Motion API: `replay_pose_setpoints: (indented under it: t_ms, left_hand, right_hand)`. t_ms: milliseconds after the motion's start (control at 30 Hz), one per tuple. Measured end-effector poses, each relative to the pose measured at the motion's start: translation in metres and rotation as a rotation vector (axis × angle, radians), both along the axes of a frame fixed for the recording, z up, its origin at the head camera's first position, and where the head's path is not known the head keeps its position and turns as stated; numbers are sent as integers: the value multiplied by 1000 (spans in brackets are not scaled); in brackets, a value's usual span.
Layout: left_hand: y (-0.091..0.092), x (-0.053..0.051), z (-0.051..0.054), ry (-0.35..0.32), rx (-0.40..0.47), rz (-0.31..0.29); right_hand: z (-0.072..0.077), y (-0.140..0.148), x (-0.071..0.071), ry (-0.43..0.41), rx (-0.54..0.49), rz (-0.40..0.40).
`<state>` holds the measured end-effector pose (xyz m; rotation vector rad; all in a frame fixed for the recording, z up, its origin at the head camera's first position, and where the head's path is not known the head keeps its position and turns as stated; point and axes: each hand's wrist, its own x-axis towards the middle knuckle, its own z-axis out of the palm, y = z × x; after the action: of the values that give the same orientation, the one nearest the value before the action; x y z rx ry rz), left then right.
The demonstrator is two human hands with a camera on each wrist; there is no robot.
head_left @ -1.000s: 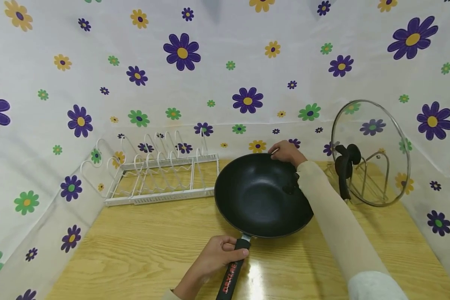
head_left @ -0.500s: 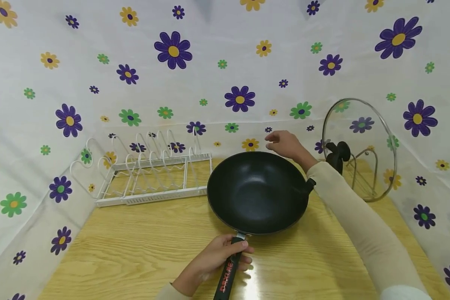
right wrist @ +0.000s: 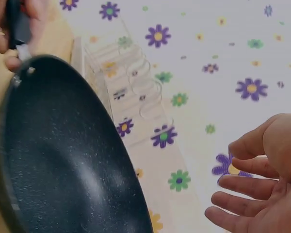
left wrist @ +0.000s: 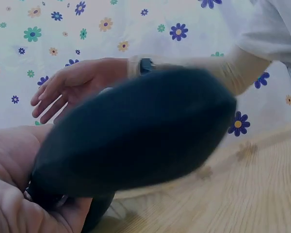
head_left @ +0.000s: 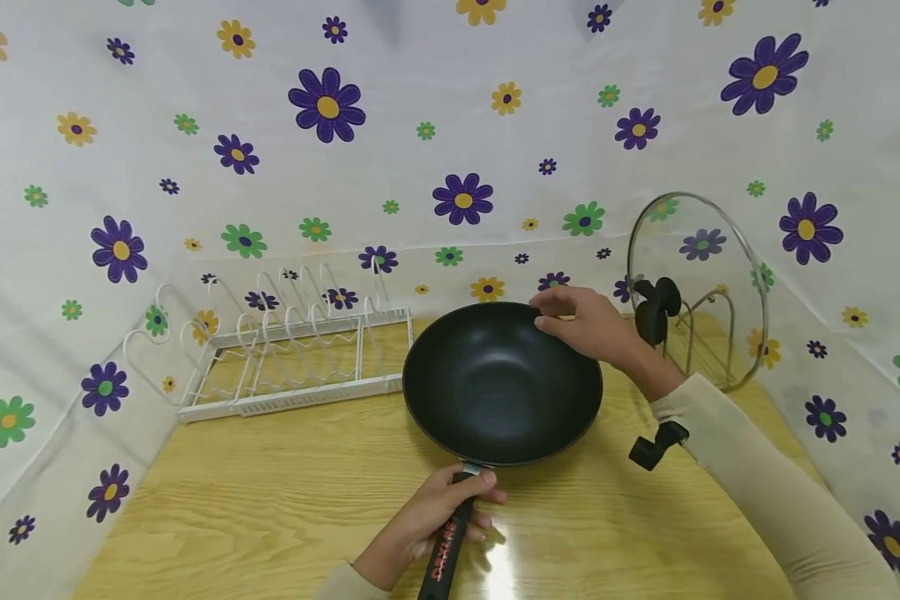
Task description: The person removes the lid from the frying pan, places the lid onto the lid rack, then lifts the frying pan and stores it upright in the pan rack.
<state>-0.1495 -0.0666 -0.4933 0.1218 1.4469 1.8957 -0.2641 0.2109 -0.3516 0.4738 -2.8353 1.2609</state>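
A black wok (head_left: pixel 498 387) is in the middle of the head view, its inside facing up and toward me. My left hand (head_left: pixel 438 512) grips its long black handle (head_left: pixel 444 554) close to the metal joint. Beside the wok's far right rim is my right hand (head_left: pixel 588 325), fingers loosely bent and holding nothing. In the right wrist view this hand (right wrist: pixel 262 179) is apart from the wok (right wrist: pixel 72 150). A large dark shape (left wrist: pixel 136 131) covers much of the left wrist view beside the left hand (left wrist: pixel 19 179).
A white wire dish rack (head_left: pixel 292 358) stands at the back left of the wooden table (head_left: pixel 270 475). On the right, a glass lid (head_left: pixel 701 250) with a black knob stands upright in a small wire stand (head_left: pixel 727 325). Flower-patterned sheeting (head_left: pixel 390 100) lines the walls.
My right hand has let go of the wok's far rim, lifted off and come down near the rim's right side. My left hand keeps hold of the handle. The head view has turned slightly right.
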Motion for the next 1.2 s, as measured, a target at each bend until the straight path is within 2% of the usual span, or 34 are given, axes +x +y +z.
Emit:
replay_pose_setpoints:
  t_ms: [200,400,600,933,1200]
  left_hand:
    - [6,1,0,19,-26,38]
    - [9,4,3,32,-30,28]
    - [9,3,4,35,-26,4]
    - [9,3,3,47,-21,-10]
    - [9,2,2,67,-28,8]
  right_hand:
    - [-10,6,40,57,-15,60]
    - [-26,9,78,53,-169,124]
    - [-41,8,112,-10,-310,166]
    - [-59,0,147,-107,-418,158]
    - [-80,-5,167,-315,-625,235]
